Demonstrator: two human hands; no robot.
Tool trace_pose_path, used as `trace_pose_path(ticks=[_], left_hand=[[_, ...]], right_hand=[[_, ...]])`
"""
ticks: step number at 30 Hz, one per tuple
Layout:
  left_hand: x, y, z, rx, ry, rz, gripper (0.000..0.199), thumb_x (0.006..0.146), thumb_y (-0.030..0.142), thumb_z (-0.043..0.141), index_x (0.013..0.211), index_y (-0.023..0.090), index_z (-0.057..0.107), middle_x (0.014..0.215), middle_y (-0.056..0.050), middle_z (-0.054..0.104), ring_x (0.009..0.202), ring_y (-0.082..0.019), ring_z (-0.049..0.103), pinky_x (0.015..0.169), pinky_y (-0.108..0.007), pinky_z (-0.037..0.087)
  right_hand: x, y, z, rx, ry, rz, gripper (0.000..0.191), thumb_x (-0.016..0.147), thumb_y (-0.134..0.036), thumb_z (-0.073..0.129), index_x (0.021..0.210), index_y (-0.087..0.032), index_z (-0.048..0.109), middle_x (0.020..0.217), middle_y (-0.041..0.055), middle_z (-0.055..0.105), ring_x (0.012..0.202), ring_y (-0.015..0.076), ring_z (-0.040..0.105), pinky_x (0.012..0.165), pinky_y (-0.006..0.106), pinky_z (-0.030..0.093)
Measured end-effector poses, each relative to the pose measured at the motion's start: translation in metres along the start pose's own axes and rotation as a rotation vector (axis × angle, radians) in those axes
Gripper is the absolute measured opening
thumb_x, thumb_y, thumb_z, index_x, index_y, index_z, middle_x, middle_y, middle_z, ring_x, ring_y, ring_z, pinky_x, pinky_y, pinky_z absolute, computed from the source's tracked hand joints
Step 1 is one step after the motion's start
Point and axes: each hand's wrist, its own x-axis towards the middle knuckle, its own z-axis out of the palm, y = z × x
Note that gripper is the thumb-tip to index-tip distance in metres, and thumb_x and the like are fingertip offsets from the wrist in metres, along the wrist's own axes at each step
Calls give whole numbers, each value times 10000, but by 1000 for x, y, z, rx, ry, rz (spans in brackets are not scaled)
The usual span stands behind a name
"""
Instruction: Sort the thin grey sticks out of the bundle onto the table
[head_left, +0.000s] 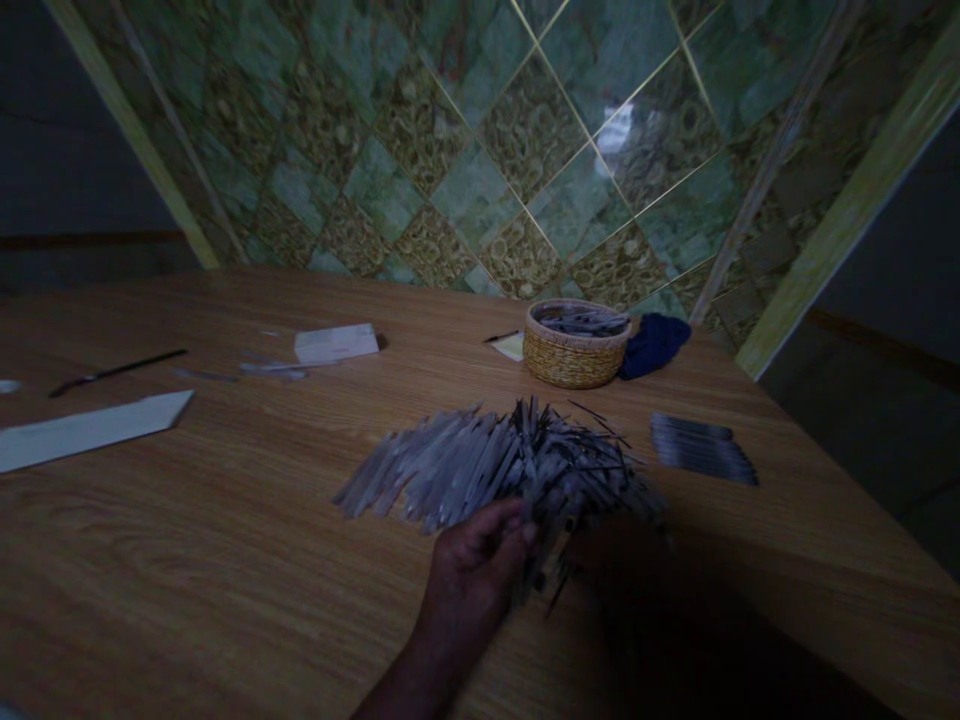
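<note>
A large heap of slim dark sticks in clear plastic sleeves [465, 465] lies across the middle of the table, neatly slanted at its left and tangled at its right. My left hand [472, 570] is at the heap's front edge, thumb and forefinger pinched on what looks like one of the clear sleeves [529, 495]. Deep in shadow, my right hand [622, 550] is over the front right of the heap. Its fingers are too dark to make out. Right of the heap, several sleeved sticks [701, 447] lie side by side in a flat row.
Behind the heap stands a woven basket [574, 360] of similar sticks, with dark blue cloth [655, 343] beside it. A white box [336, 343], loose clear sleeves [274, 370], a thin dark stick [120, 371] and a pale flat strip [94, 430] lie leftward. A tiled wall [465, 150] borders the table's far side.
</note>
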Motion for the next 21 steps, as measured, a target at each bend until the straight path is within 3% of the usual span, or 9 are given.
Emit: trace_pose_path(ticks=[7,15,21], left_hand=[[0,4,3,-64,1,-26,190,632,248,761,804,175,730,646,-3,696,576,-136,619,566,-248,495],[1,0,1,-26,-15,-17,183,647,254,746,806,167,719,630,-4,682,564,-131,605,551,-248,486],[-1,6,2,30,-74,-11,152,677,256,710,796,163,723,602,0,654,544,-115,566,510,-220,448]], right_hand=[[5,-2,8,94,29,-41,279,898,-305,521,1142,-171,544,1146,76,569,941,193,588,788,391,509],[7,8,14,361,162,-135,257,901,-307,517,1115,-169,558,1111,69,586,903,179,598,762,370,518],[8,17,16,625,303,-148,181,870,-285,545,916,-128,621,805,25,668,716,144,641,632,272,523]])
